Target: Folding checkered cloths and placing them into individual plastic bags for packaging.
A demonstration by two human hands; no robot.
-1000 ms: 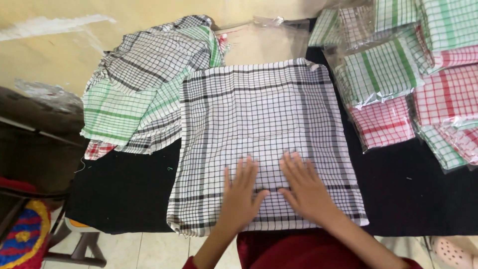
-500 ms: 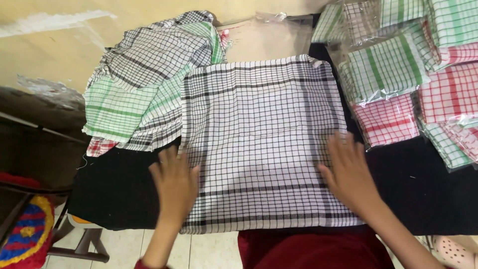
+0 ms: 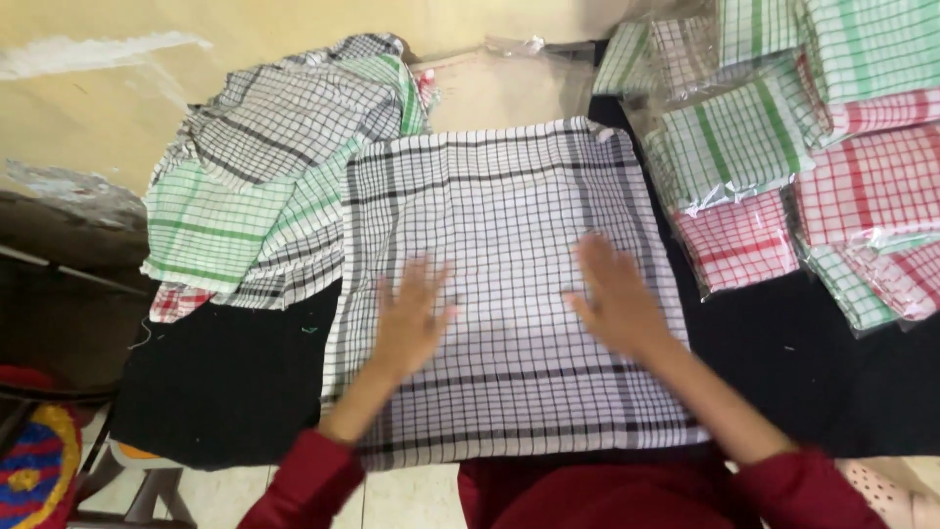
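Both hands have drawn inward since half a second ago, from the side edges of the cloth toward its middle. At far left, part of a round mat in red, blue and yellow shows below the table edge. On the black fabric table cover lies a rumpled heap of loose woven cloths, checked in black, green and a little red on white, its folds soft and uneven, its right edge overlapping the spread cloth. That spread piece, a square white woven cloth with a fine black grid and darker border bands, lies flat at the centre of the table, its near edge reaching the person's red-sleeved lap. The left hand rests palm down on its left half, open, fingers spread and straight, gripping nothing. The right hand lies the same way on the right half, flat and splayed, blurred at the fingertips. To the right, well apart from the hands, glossy clear plastic packets of folded checked cloths in green and red overlap in a shiny, crinkled stack.
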